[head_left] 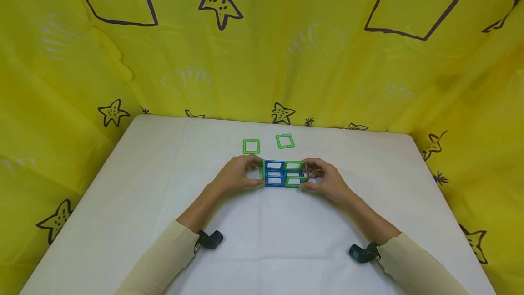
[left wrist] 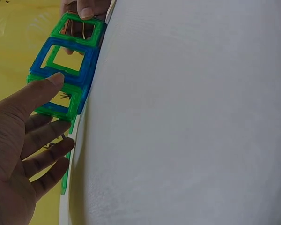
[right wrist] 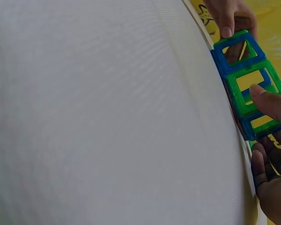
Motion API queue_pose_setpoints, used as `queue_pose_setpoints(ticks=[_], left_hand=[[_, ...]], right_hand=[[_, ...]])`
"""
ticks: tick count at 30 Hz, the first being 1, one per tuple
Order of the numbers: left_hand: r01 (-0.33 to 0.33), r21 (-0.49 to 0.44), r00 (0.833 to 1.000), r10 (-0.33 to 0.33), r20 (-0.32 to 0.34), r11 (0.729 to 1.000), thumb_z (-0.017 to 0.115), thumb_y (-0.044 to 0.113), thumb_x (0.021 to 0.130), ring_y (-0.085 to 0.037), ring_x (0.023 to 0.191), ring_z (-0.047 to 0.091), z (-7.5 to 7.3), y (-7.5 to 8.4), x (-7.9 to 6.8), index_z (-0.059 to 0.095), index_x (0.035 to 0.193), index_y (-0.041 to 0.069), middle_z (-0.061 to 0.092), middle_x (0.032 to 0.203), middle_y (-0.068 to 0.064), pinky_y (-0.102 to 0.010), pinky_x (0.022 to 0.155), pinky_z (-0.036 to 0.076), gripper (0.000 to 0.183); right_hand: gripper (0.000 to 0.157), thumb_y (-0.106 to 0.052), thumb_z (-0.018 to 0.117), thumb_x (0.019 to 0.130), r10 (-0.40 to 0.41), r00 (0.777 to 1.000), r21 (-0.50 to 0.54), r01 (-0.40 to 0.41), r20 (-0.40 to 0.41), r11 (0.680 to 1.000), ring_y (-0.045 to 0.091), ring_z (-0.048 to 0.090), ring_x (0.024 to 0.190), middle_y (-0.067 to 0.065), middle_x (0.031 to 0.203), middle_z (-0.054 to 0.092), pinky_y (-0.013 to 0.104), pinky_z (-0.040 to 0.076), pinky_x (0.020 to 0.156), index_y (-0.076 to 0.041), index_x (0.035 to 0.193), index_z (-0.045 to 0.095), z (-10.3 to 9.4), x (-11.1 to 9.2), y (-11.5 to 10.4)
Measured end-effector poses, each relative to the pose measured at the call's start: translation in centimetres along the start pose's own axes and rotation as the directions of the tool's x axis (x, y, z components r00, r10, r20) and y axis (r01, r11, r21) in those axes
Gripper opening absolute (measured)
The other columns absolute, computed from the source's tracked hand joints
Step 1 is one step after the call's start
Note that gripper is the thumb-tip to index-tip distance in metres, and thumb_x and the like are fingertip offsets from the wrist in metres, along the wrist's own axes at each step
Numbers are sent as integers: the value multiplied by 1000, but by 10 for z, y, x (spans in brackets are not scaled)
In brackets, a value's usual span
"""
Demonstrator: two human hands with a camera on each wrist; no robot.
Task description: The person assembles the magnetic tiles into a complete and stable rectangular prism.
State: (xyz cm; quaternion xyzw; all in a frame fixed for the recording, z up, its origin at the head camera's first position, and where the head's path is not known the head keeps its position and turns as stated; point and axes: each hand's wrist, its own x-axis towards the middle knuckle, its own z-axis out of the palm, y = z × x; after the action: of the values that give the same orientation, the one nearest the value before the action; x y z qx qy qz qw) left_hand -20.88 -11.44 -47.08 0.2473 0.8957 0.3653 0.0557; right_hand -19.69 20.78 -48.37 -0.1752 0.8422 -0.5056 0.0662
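Observation:
A small box-like structure of magnetic tiles (head_left: 274, 181) with blue and green square frames stands on the white table in the head view. Its left end tile is green; the right end tile looks reddish. My left hand (head_left: 236, 174) holds the left end, thumb at the near corner and fingers at the far one. At the right end, my right hand (head_left: 329, 181) grips it the same way. The left wrist view shows the left thumb (left wrist: 56, 79) against a blue tile. In the right wrist view, the right thumb (right wrist: 257, 90) lies on a green tile.
Two loose green square tiles lie flat behind the structure, one at left (head_left: 251, 152) and one at right (head_left: 284, 147). The white table (head_left: 262, 240) ends at a yellow curtain (head_left: 262, 67) with starfish drawings, which hangs behind and at both sides.

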Motion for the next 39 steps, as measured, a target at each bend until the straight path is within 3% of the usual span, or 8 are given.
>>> queue_pose_setpoints(ticks=[12,20,39], left_hand=[[10,22,1000,-10,3,1000,91,25,85,-22,112,66,2,2,1,67,133,6,74,121,-4,-41,101,52,57],[26,29,1000,-26,-2,999,94,28,82,-23,113,64,5,3,1,65,139,7,72,124,-4,-41,99,52,67],[41,45,999,-40,-17,998,94,26,81,-23,107,64,9,3,3,66,136,5,72,119,-5,-40,95,52,65]], right_hand=[[68,-6,94,78,-3,1000,2,3,-2,1000,30,57,102,16,120,65,30,51,89,1,137,61,0,0,-1],[71,-11,96,77,11,1000,-38,-11,1,999,28,58,100,14,121,65,26,48,86,0,138,62,1,-1,1],[69,-13,97,75,0,1000,-98,-2,-23,995,25,59,99,10,118,68,23,47,85,-3,134,64,4,-2,4]])
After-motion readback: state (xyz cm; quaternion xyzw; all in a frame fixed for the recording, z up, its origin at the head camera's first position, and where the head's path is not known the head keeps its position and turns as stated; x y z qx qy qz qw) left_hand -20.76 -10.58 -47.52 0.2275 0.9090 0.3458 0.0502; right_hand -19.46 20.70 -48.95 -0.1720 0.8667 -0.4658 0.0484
